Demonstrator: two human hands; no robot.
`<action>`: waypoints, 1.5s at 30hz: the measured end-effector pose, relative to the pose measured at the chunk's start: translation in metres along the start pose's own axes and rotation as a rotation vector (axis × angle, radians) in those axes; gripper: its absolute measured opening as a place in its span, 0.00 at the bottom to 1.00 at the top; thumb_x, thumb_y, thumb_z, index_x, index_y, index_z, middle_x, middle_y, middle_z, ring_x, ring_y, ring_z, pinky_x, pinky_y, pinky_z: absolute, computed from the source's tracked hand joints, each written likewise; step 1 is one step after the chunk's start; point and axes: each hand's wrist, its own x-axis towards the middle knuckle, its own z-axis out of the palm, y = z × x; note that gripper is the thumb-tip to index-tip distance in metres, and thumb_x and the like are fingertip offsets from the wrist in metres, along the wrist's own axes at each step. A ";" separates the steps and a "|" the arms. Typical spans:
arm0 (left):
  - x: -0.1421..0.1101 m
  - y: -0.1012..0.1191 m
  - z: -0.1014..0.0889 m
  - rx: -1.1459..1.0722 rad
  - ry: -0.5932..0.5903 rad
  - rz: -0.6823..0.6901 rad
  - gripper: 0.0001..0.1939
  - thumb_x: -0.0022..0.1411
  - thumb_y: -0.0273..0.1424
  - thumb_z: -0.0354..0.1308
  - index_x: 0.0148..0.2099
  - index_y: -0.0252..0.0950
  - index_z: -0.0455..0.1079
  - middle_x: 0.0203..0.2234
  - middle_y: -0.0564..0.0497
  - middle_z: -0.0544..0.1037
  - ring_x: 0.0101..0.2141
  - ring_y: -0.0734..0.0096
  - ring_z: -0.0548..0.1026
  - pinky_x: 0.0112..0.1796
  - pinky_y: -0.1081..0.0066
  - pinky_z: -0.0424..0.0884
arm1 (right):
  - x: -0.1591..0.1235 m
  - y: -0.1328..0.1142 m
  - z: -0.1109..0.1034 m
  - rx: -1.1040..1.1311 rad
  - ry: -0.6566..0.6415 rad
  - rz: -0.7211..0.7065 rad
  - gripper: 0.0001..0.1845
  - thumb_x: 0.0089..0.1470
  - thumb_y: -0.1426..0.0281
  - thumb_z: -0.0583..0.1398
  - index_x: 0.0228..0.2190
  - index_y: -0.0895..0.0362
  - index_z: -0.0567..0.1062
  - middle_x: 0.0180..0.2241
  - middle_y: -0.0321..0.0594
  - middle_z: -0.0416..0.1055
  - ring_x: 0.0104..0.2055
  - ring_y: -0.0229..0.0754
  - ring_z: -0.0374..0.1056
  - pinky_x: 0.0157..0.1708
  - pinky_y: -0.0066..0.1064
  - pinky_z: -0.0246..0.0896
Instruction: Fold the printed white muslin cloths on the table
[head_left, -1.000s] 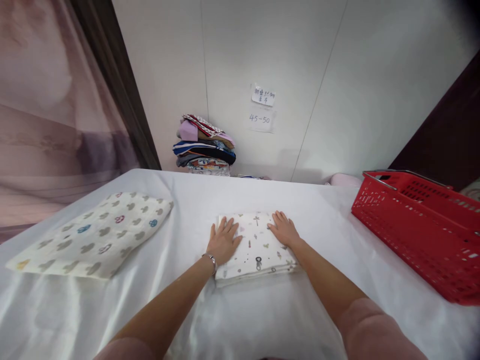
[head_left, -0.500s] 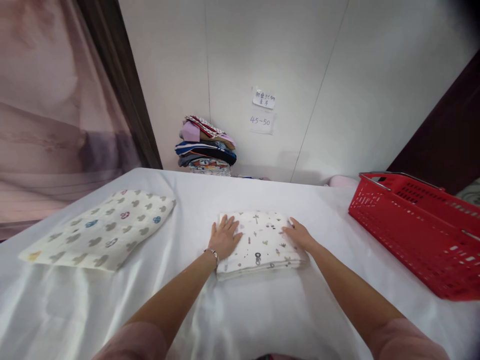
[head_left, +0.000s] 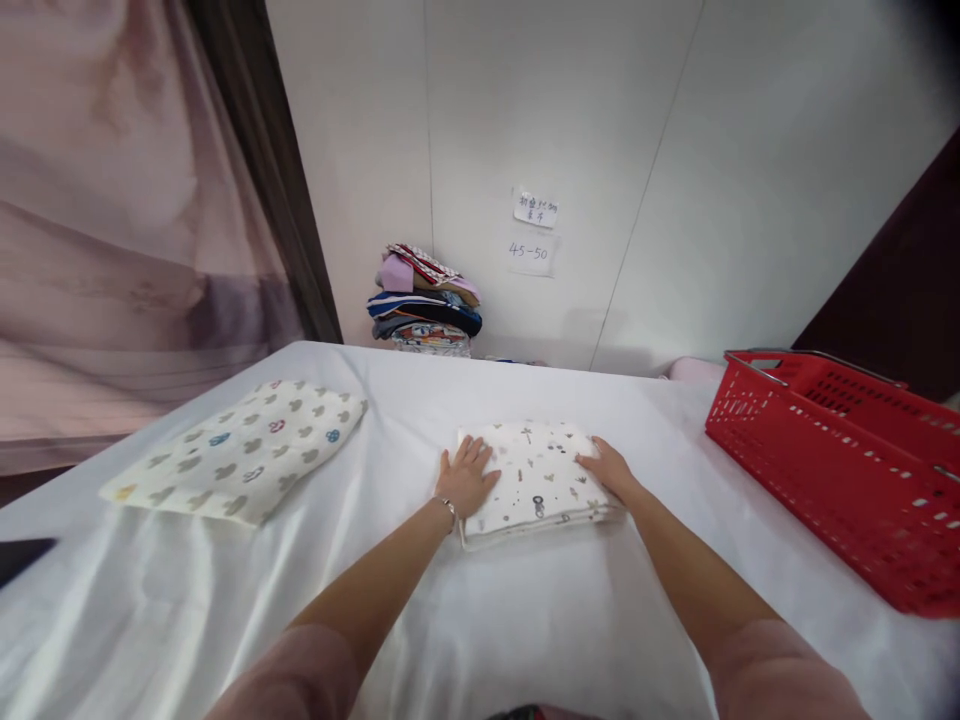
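A folded white cloth [head_left: 536, 485] with small printed figures lies flat on the white-covered table [head_left: 570, 620] in front of me. My left hand [head_left: 466, 478] rests on its left edge, fingers spread, a bracelet on the wrist. At the opposite edge, my right hand [head_left: 606, 468] touches the cloth's right side with fingers stretched out. Neither hand grips the fabric. Off to the left lies a second folded cloth [head_left: 247, 455], cream with grey mushroom-like prints and a few coloured ones.
A red plastic basket [head_left: 832, 480] with metal handles stands on the right side of the table. Behind the table rises a stack of folded fabrics [head_left: 427, 310] against the wall, below handwritten paper notes [head_left: 532, 250]. A pink curtain [head_left: 97, 220] hangs at the left.
The whole view has shifted slightly, so things appear a little farther right. Both hands stay on the edges of the white cloth. A dark flat object now shows at the left edge.
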 end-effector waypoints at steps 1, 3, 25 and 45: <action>0.000 0.001 0.001 -0.009 -0.004 -0.009 0.25 0.62 0.43 0.40 0.59 0.43 0.54 0.61 0.52 0.50 0.60 0.59 0.41 0.53 0.44 0.43 | 0.000 0.002 0.001 -0.004 -0.005 -0.007 0.37 0.45 0.57 0.57 0.54 0.60 0.59 0.53 0.48 0.61 0.53 0.51 0.58 0.49 0.37 0.53; 0.000 0.002 0.000 -0.029 -0.017 -0.018 0.25 0.61 0.44 0.40 0.59 0.44 0.54 0.61 0.52 0.49 0.60 0.60 0.40 0.54 0.44 0.42 | -0.001 0.003 0.002 -0.018 -0.010 -0.018 0.36 0.46 0.56 0.56 0.54 0.59 0.59 0.53 0.47 0.61 0.53 0.50 0.58 0.49 0.37 0.53; -0.103 0.000 -0.004 -0.685 0.255 -0.322 0.10 0.55 0.29 0.50 0.38 0.37 0.70 0.29 0.53 0.76 0.30 0.73 0.72 0.35 0.73 0.68 | -0.116 -0.083 0.025 -0.079 0.102 -0.782 0.17 0.54 0.66 0.50 0.43 0.53 0.72 0.47 0.41 0.66 0.53 0.47 0.57 0.53 0.41 0.48; -0.106 0.004 0.005 -0.436 0.261 -0.111 0.07 0.51 0.35 0.59 0.29 0.37 0.69 0.30 0.52 0.72 0.37 0.68 0.68 0.39 0.68 0.62 | -0.146 -0.108 0.077 0.136 0.012 -0.857 0.13 0.55 0.68 0.50 0.36 0.52 0.74 0.38 0.40 0.71 0.43 0.42 0.64 0.45 0.37 0.59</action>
